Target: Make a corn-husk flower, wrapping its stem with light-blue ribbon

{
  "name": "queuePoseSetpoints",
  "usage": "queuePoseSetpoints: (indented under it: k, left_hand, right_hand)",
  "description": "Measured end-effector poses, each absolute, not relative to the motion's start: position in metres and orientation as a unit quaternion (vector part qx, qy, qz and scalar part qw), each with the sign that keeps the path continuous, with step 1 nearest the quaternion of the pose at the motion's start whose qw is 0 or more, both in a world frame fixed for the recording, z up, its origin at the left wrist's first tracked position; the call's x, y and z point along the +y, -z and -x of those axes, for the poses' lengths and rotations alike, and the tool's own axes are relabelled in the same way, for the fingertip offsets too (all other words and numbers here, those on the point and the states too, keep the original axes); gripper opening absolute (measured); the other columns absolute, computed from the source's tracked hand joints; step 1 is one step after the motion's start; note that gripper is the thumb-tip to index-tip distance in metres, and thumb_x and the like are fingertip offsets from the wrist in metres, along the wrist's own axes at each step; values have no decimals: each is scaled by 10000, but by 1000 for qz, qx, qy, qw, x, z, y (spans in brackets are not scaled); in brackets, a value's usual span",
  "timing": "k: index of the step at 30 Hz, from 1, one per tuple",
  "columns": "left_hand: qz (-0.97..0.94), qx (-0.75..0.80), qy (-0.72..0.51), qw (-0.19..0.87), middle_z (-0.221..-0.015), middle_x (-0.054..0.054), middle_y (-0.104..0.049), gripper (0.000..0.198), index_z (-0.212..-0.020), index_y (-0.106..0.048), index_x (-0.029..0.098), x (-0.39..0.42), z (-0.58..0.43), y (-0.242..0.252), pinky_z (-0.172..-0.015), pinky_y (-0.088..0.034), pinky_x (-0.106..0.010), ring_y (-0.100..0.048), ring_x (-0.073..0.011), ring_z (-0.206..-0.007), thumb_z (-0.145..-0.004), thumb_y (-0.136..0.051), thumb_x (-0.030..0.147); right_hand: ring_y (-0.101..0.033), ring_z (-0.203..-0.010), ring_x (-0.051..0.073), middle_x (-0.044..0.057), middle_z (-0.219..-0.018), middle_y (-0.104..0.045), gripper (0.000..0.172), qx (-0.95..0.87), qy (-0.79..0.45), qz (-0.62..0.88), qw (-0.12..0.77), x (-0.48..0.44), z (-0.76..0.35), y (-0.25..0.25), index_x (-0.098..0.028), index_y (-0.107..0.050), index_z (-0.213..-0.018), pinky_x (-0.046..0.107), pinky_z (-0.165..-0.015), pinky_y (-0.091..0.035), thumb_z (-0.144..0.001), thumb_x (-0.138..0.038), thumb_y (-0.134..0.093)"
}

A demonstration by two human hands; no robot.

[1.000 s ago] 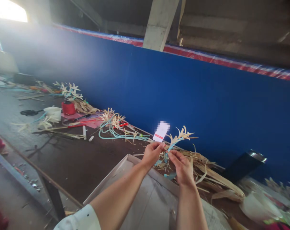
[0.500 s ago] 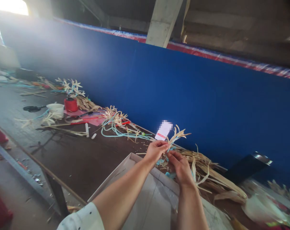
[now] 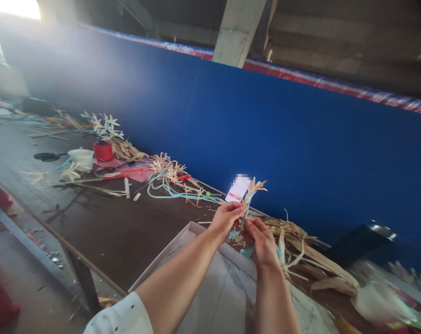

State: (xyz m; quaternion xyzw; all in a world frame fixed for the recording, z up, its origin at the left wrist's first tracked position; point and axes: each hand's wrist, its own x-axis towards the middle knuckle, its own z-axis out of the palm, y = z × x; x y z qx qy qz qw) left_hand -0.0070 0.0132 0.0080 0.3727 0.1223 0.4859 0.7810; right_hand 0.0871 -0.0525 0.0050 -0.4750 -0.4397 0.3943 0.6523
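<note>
Pinched between the thumb and fingers of my left hand (image 3: 226, 219) is a corn-husk flower (image 3: 255, 186) with pale petals and a light-blue wrapped stem. Just below, my right hand (image 3: 262, 235) is closed on the lower part of that blue stem, thumb against fingertips. The flower's petals point up and to the right. Behind it a lit phone (image 3: 237, 189) leans near the blue partition, its upper part pixelated. Dried husks (image 3: 311, 255) lie to the right of my right hand, and blue scraps show below the fingers.
A pale board or box lid (image 3: 196, 260) lies under my forearms. Left on the table are finished husk flowers (image 3: 167, 167), a white cup (image 3: 81, 158), a red thread spool (image 3: 103, 151) and black scissors (image 3: 49, 157). A dark cylinder (image 3: 361, 241) lies at right.
The flower has turned, its petals now more upright and shifted slightly left. Both hands stay close together at nearly the same place.
</note>
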Motion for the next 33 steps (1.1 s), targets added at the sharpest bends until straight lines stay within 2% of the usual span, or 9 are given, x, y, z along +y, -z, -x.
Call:
queuePoseSetpoints:
  k: [7, 13, 20, 28, 33]
  left_hand:
    - [-406, 140, -492, 758, -568, 30, -512, 353, -750, -565, 126, 11, 11, -14, -434, -256, -172, -397, -31, -446, -581, -720, 394]
    - [-451, 187, -507, 711, -535, 48, -463, 277, -684, -510, 140, 11, 12, -19, -457, -269, -179, -367, -31, -452, -588, -672, 343]
    - [-479, 215, -530, 666, -560, 44, -447, 159, -677, -503, 139, 12, 12, -20, -489, -282, -178, -386, -44, -509, -607, -605, 240]
    - [-454, 181, -531, 692, -566, 41, -464, 214, -692, -500, 139, 12, 12, -19, -492, -290, -184, -394, -44, -497, -615, -639, 282]
    - [-418, 125, -528, 729, -607, 33, -512, 291, -710, -508, 139, 12, 12, -18, -529, -321, -189, -441, -53, -535, -580, -704, 311]
  right_hand:
    - [-289, -446, 69, -49, -578, -473, 187, -444, -382, 481, 653, -53, -86, -6, -219, -603, -737, 230, -430, -194, -686, -385, -672]
    - [-389, -484, 80, -29, -652, -541, 243, -429, -371, 528, 632, -52, -85, -4, -217, -618, -772, 217, -450, -277, -645, -406, -701]
    - [-333, -455, 65, -51, -589, -493, 259, -434, -373, 525, 630, -50, -86, 1, -205, -611, -796, 212, -450, -234, -662, -411, -693]
    - [-286, -436, 61, -58, -543, -410, 287, -426, -376, 511, 645, -48, -84, 1, -190, -588, -791, 211, -421, -207, -652, -417, -696]
    - [-343, -463, 63, -57, -601, -467, 241, -402, -377, 500, 668, -50, -83, -2, -217, -591, -769, 205, -451, -276, -643, -385, -709]
